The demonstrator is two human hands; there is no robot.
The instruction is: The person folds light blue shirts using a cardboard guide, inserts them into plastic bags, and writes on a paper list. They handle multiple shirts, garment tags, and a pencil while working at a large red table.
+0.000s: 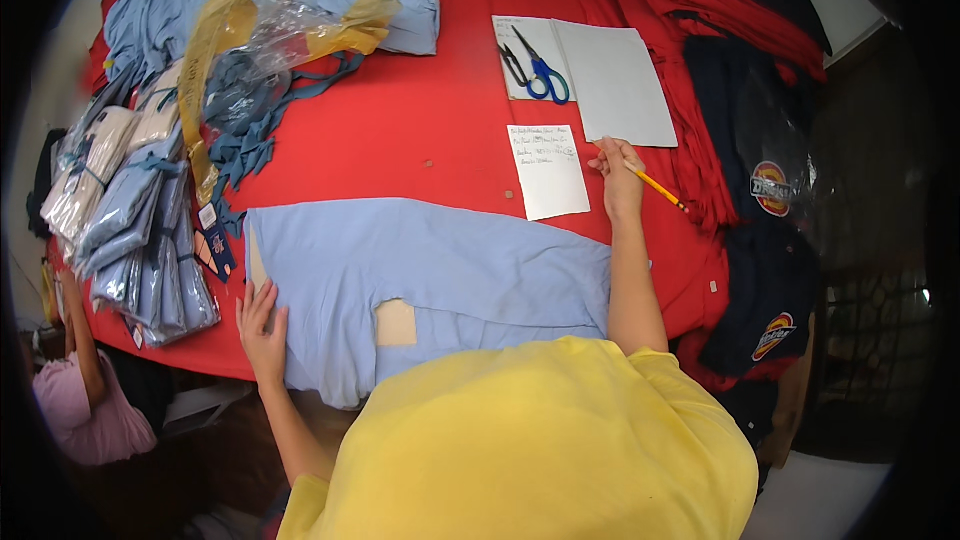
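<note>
We're seemingly at the notebook (620, 80); left hand (262, 328) unclenched on blue cloth (480, 260), right hand (621, 172) gripping pencil (656, 187); next calls for steady pages.

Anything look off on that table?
Two things. Crumpled clear plastic with yellow strips lies tangled at upper left, messy beside the packed bundles. Also, a beige square interrupts the light-blue cloth, right of the left hand; can't tell whether it's a hole or a patch.

Wide fisheye head view, facing down
Set well above the right hand (617, 166) and its grip on the pencil (657, 188).
</note>
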